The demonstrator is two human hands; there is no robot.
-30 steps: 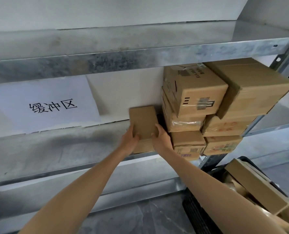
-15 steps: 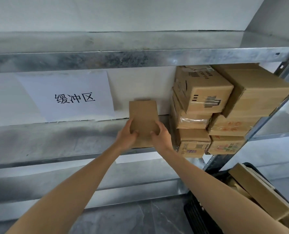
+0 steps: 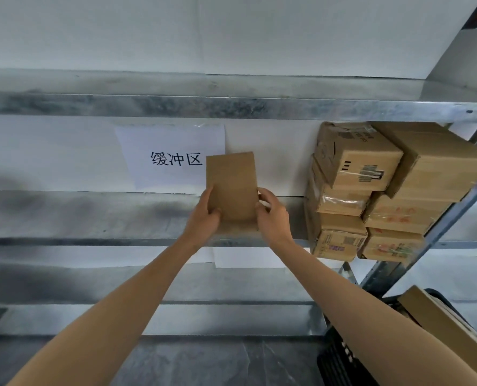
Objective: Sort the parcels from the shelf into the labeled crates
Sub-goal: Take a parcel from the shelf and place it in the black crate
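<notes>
A small flat brown cardboard parcel stands upright over the metal shelf, in front of the white wall. My left hand grips its lower left edge, and my right hand grips its lower right edge. At the right end of the shelf, a stack of several cardboard parcels reaches almost to the shelf board above. A black crate sits on the floor at the lower right with a cardboard box in it.
A white paper sign with Chinese characters hangs on the wall behind the parcel. The upper shelf board runs across above. A metal upright stands at the right. Grey stone floor lies below.
The parcel has moved left, away from the stack, held by both hands and now overlapping the sign's edge. The view has shifted left with it.
</notes>
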